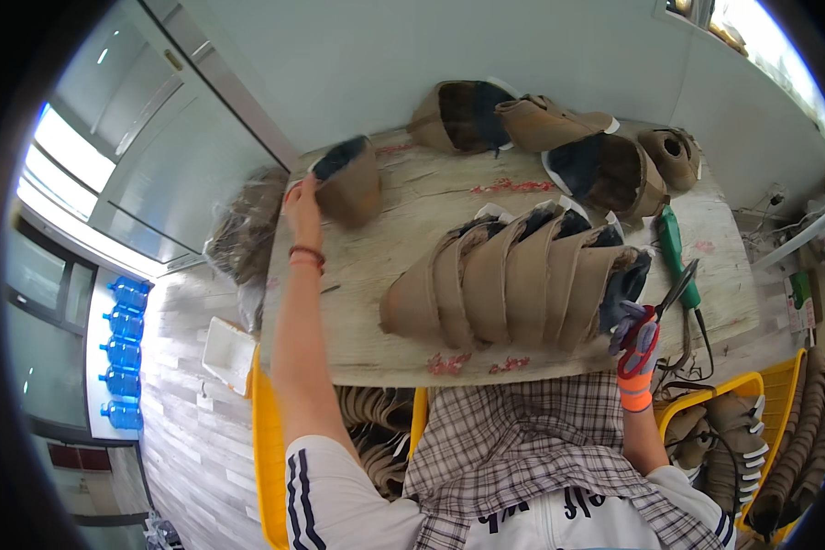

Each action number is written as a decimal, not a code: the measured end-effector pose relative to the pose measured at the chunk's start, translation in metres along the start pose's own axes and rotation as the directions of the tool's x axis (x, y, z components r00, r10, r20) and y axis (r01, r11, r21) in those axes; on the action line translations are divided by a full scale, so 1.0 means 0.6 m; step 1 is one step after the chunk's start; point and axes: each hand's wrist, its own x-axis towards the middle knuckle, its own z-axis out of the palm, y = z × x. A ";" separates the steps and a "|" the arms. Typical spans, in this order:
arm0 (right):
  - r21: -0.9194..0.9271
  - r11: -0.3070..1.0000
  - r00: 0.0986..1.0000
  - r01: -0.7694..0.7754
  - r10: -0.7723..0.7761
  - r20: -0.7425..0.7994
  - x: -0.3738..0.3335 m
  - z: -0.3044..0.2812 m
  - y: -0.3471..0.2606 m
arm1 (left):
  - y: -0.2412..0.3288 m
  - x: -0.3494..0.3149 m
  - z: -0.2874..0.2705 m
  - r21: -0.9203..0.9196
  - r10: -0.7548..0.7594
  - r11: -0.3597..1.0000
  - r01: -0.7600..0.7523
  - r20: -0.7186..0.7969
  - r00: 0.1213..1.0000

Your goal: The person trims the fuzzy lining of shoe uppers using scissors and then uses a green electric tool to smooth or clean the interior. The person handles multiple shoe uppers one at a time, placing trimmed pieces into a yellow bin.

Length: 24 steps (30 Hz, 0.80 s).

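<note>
My left hand (302,209), bare with a band at the wrist, reaches to the far left of the table. Its fingers are closed on the rim of a brown, dark-lined shoe upper (352,194), which is slightly blurred. In my right hand (634,367), wearing a grey and orange glove, is a pair of red-handled scissors (676,291), blades pointing up and away. Just left of that hand lies a row of several nested brown shoe uppers (486,280), their dark linings showing at the far edge. The right fingers seem close to or touching the row's end.
More brown uppers (605,174) lie along the table's back edge. A green-handled tool (674,243) with a cord rests at the right. Yellow baskets (779,403) of uppers stand below the table. A plastic-wrapped bundle (247,225) sits by the left edge, under a glass door.
</note>
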 end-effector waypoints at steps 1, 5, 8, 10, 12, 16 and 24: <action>0.009 1.000 1.000 0.008 -0.008 0.005 -0.007 -0.001 -0.008 | 0.024 -0.026 -0.048 0.204 0.184 0.966 -0.160 -0.105 0.977; 0.059 0.998 0.999 -0.001 -0.002 0.050 -0.037 -0.006 -0.025 | 0.110 -0.146 -0.241 0.475 0.443 0.821 -0.317 -0.177 0.879; 0.247 0.962 0.987 -0.113 0.081 0.136 -0.061 0.024 -0.034 | -0.040 -0.220 -0.314 0.611 0.441 0.756 -0.235 -0.209 0.873; 0.156 0.978 0.978 -0.139 0.111 0.175 -0.072 0.028 -0.023 | 0.014 -0.259 -0.269 0.461 0.390 0.841 -0.284 -0.151 0.908; 0.146 0.983 0.974 -0.111 0.078 0.215 -0.088 0.037 -0.035 | 0.020 -0.261 -0.247 0.506 0.418 0.778 -0.373 0.025 0.908; 0.138 0.982 0.962 -0.131 0.093 0.257 -0.113 0.026 -0.054 | 0.035 -0.289 -0.273 0.444 0.182 0.889 -0.115 -0.111 0.977; 0.109 0.957 0.918 -0.267 0.218 0.332 -0.143 0.037 -0.046 | -0.002 -0.314 -0.386 -0.454 -0.263 0.869 0.198 -0.085 0.961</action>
